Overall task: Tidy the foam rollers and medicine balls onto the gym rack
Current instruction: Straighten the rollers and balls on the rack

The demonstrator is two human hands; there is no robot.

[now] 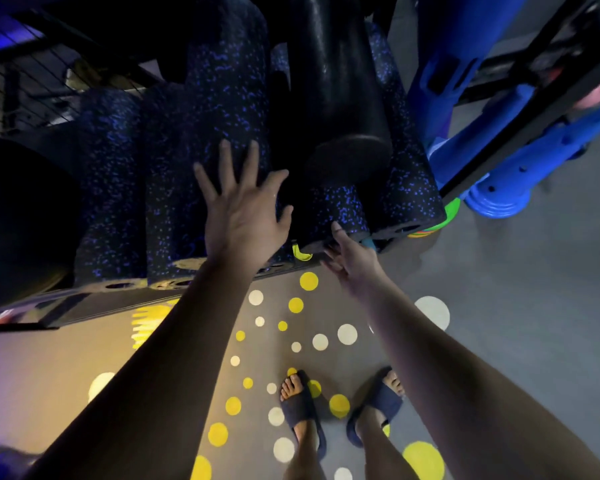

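While I watch through the head camera, the left hand (pixel 245 216) lies flat, fingers spread wide, on a speckled foam roller (pixel 205 133) stacked on the rack (pixel 84 308). The right hand (pixel 352 259) meets the end of a lower speckled roller (pixel 333 209), fingers half bent; I cannot tell whether they grip. I judge this the seating step: next, push it home without dislodging the black roller (pixel 340 98) above.

- Grey floor (pixel 499 306) fills the lower frame under me.
- Yellow and white dots (pixel 308 281) are scattered over it, lower middle.
- My dark slides (pixel 300 410) are at bottom centre.
- Blue posts (pixel 520 161) lean at upper right, with flared bases.
- A green disc (pixel 451 209) sits beside the nearest base.
- Wire mesh (pixel 32 74) is at upper left.
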